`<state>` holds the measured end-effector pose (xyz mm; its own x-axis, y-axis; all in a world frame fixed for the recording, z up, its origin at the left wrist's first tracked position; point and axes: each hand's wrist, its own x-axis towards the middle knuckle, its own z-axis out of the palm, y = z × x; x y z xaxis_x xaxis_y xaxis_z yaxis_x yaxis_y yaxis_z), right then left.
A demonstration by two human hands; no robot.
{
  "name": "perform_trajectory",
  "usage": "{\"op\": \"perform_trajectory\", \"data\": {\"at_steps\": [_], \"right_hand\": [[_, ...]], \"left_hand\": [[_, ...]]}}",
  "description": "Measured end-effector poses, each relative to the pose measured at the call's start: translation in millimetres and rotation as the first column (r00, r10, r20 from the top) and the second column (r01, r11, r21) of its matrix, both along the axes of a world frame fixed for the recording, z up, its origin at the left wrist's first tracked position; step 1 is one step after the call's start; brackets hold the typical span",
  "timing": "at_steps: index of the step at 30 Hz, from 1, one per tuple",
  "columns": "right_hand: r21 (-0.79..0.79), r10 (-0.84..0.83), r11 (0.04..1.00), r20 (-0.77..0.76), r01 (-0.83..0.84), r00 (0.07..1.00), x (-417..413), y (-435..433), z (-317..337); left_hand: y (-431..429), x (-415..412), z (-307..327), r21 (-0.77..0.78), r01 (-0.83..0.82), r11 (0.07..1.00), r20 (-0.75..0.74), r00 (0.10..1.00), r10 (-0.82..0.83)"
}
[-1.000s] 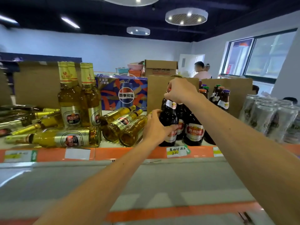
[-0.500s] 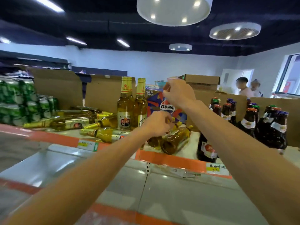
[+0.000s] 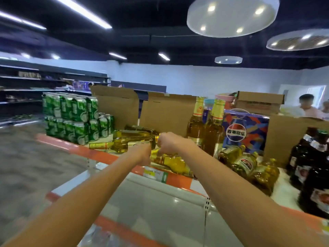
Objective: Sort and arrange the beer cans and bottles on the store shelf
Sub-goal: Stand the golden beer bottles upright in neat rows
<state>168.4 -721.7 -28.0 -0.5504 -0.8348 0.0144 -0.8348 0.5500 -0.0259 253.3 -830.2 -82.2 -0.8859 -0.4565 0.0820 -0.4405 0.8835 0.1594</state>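
Golden beer bottles lie in a heap on the top shelf (image 3: 99, 155). One lying bottle (image 3: 121, 145) points its neck left, and my left hand (image 3: 142, 155) is at its base with the fingers hidden. My right hand (image 3: 169, 142) is closed in a fist around a gold neck that peeks out at its left. Another lying bottle (image 3: 175, 164) rests under both hands. Two golden bottles (image 3: 195, 125) stand upright behind. Stacked green cans (image 3: 69, 118) fill the left end. Dark bottles (image 3: 309, 166) stand at the right.
More golden bottles (image 3: 245, 163) lie tumbled right of my right arm. A blue cola box (image 3: 249, 132) and brown cardboard dividers (image 3: 115, 107) back the shelf. A lower white shelf (image 3: 160, 202) juts out below. Two people (image 3: 306, 109) stand far back right.
The view has swung left. Both hands left the dark bottles and moved to the lying golden ones, and the right hand has dropped from above to shelf level.
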Motion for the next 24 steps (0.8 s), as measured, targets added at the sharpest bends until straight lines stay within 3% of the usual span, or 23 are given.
{"op": "perform_trajectory", "data": {"at_steps": [3,7,11,16,21,24], "right_hand": [[0.084,-0.020,0.996,0.006,0.020,1.000,-5,-26,-24],[0.076,-0.076,0.994,-0.023,0.078,0.997,-6,-40,-38],[0.075,-0.103,0.992,-0.046,0.106,0.994,-4,-42,-53],[0.049,-0.091,0.994,-0.133,0.098,0.987,5,-34,-44],[-0.172,-0.164,0.976,-0.171,0.134,0.972,4,-14,5],[-0.366,-0.207,0.918,-0.111,0.154,0.972,-3,4,38]], "left_hand": [[-19,-8,-10,0.071,0.049,0.996,-0.042,0.998,-0.046],[-30,-15,-14,0.084,0.113,0.990,-0.067,0.992,-0.107],[-37,-15,-23,0.116,0.107,0.988,-0.158,0.984,-0.088],[-42,-10,-17,0.262,0.117,0.958,-0.292,0.956,-0.037],[-27,-8,12,0.455,0.183,0.871,-0.459,0.887,0.053],[-7,-16,19,0.541,0.261,0.800,-0.476,0.879,0.034]]}}
